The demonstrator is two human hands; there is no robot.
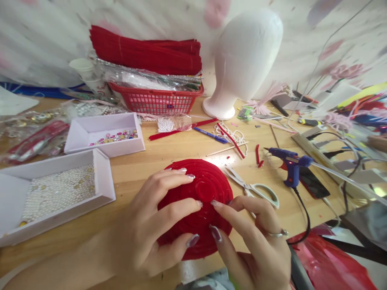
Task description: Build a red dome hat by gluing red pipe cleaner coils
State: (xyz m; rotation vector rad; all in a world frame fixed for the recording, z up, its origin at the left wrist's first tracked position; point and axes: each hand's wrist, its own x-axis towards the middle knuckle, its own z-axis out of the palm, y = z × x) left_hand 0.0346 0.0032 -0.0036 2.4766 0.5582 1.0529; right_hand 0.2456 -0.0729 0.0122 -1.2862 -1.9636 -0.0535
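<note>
A round red disc [193, 221] of coiled fuzzy strips lies at the table's near edge, with a small raised ring near its middle. My left hand [160, 213] rests on its left side, fingers spread, fingertips touching the surface. On the right side, my right hand [254, 229] has its index fingertip on the disc beside the ring and its thumb just below. Nothing shows between the fingers of either hand. White-handled scissors [250, 187] lie open right of the disc, partly behind my right hand.
A blue glue gun [292, 161] with a lit red light stands at right, its cord curving down. White boxes of pearls [109, 193] and gems [142, 139] sit left. Behind are a red basket [160, 100] and a white foam head [244, 52]. A blue pen [211, 135] lies mid-table.
</note>
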